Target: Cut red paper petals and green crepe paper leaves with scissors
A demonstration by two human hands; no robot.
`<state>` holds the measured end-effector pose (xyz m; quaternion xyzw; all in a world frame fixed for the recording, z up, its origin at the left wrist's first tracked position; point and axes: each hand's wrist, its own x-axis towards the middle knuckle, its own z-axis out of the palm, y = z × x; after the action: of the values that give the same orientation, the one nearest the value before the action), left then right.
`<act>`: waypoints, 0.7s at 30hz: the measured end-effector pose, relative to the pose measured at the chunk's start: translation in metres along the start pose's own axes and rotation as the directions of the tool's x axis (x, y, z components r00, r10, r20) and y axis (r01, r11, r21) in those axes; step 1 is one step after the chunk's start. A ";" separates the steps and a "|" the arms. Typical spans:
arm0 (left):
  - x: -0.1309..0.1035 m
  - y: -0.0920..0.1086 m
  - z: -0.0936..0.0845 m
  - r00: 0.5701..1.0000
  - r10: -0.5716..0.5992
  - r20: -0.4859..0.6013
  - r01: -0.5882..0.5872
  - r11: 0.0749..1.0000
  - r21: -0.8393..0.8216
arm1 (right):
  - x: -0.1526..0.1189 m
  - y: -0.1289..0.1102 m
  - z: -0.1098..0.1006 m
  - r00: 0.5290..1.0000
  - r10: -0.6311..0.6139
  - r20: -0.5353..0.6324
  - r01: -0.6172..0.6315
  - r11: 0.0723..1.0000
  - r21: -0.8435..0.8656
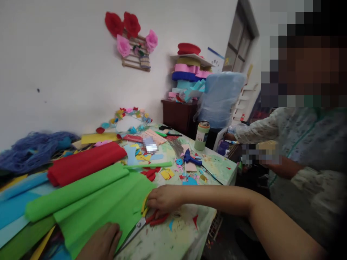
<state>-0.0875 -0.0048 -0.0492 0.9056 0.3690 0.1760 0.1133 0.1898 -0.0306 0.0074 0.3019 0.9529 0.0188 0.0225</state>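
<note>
At nine o'clock on the paint-stained desk [187,234] lies a heap of tangled blue yarn [32,150], with flat light-blue paper sheets [16,202] below it. Toward the centre rest a roll of red crepe paper [84,162] and a roll of bright green crepe paper [73,191], the green one partly unrolled into a pleated sheet [114,213] that spreads toward six o'clock.

The left hand [101,243], at six o'clock, lies flat with its fingers spread on the near edge of that green sheet, pinning it and holding nothing. Just right of it are red-handled scissors [148,222], blades pointing toward seven o'clock beside the sheet's edge. The right hand [164,200] is closed over the scissor handles, fingers curled around them.

The sheet looks whole along its visible edge, so cutting seems barely begun; small cut scraps in red, yellow and blue [162,173] lie at twelve o'clock.

At two o'clock stand a blue glue gun [191,157] and a green can [202,135]. At three o'clock, another person's patterned sleeve [298,144].
</note>
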 end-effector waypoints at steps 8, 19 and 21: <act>0.011 0.018 -0.037 0.976 -0.037 0.213 0.028 0.999 0.045 | -0.003 -0.001 -0.008 1.000 0.025 -0.004 -0.024 0.992 0.127; 0.010 0.013 -0.032 0.980 -0.048 0.194 0.040 0.998 0.043 | 0.003 0.008 -0.018 0.995 0.039 0.087 -0.061 0.962 0.267; 0.010 0.013 -0.032 0.980 -0.051 0.194 0.043 0.998 0.047 | 0.003 0.008 -0.020 0.997 0.035 0.073 -0.056 0.950 0.307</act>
<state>-0.0854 -0.0044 -0.0134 0.9117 0.3810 0.0757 0.1339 0.1906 -0.0227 0.0277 0.3239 0.9357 -0.1401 0.0063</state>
